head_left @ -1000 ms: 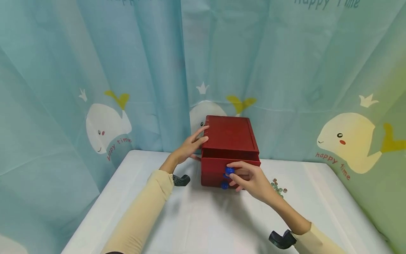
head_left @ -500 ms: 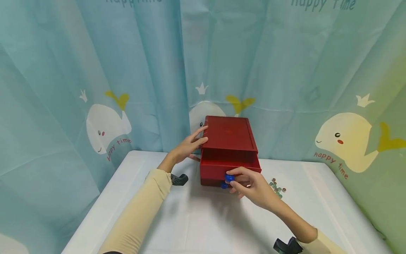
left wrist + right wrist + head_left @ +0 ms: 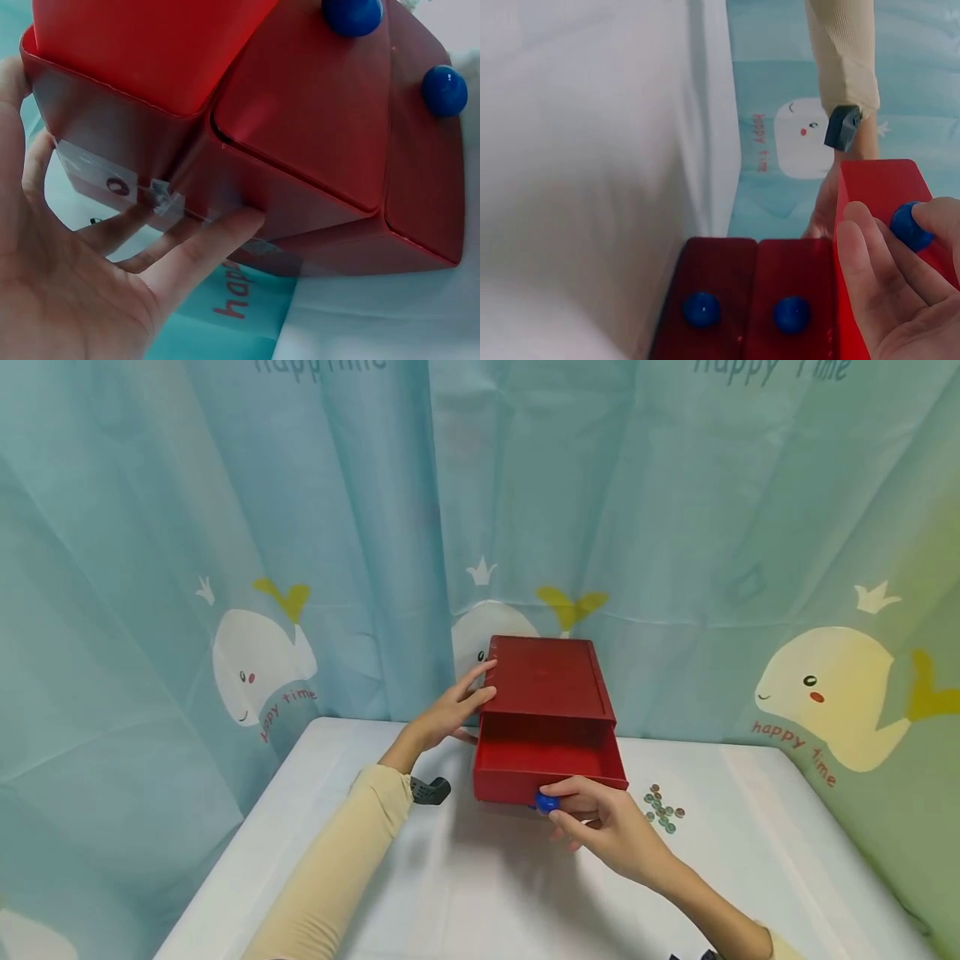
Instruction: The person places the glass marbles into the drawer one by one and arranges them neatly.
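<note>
A red drawer cabinet (image 3: pixel 547 677) stands at the back of the table, its top drawer (image 3: pixel 510 787) pulled well out. The drawer's visible inside is bare red. My right hand (image 3: pixel 618 831) pinches the drawer's blue round knob (image 3: pixel 547 802) between thumb and fingers. Spread fingers of my left hand (image 3: pixel 442 717) rest against the cabinet's left side and upper edge; the left wrist view shows them by clear tape (image 3: pixel 97 169) on that side. Two lower drawers, each with a blue knob (image 3: pixel 791 315), are closed in the right wrist view.
Several small round green and brown pieces (image 3: pixel 662 810) lie on the white-covered table (image 3: pixel 450 893), right of the cabinet. A pale blue-green curtain (image 3: pixel 360 527) with whale prints hangs behind. Each wrist carries a black mount (image 3: pixel 430 791).
My right hand has drawn the top drawer farther out toward me, holding its knob throughout. More of the drawer's inside shows. The left hand has stayed on the cabinet's side.
</note>
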`<state>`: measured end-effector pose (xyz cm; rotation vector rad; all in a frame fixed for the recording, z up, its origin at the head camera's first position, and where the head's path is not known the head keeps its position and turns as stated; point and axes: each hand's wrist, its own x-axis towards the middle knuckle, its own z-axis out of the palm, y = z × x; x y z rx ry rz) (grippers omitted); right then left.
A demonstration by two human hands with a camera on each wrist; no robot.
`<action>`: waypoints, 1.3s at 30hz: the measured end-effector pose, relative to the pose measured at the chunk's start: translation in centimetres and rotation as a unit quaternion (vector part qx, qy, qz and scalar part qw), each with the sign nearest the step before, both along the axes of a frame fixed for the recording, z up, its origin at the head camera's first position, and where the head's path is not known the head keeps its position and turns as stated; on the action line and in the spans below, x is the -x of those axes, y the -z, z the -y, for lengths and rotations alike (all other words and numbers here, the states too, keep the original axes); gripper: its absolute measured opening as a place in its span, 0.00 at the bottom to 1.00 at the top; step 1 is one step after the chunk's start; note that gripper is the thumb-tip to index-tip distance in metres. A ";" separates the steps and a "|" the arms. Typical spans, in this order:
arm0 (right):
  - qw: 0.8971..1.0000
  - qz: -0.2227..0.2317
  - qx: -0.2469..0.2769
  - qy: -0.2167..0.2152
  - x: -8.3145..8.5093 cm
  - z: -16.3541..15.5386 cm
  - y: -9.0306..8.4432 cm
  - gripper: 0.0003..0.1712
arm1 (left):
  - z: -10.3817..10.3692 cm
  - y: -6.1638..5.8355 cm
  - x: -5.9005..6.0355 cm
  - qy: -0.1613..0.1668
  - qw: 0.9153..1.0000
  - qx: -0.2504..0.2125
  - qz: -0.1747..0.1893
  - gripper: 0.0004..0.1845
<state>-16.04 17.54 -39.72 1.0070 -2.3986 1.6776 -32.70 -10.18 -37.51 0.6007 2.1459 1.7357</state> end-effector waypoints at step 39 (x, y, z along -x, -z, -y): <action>0.998 -0.051 0.029 -0.019 -3.0 0.1 0.8 0.23 | 0.0 0.2 0.8 0.005 1.000 -0.001 -0.003 0.32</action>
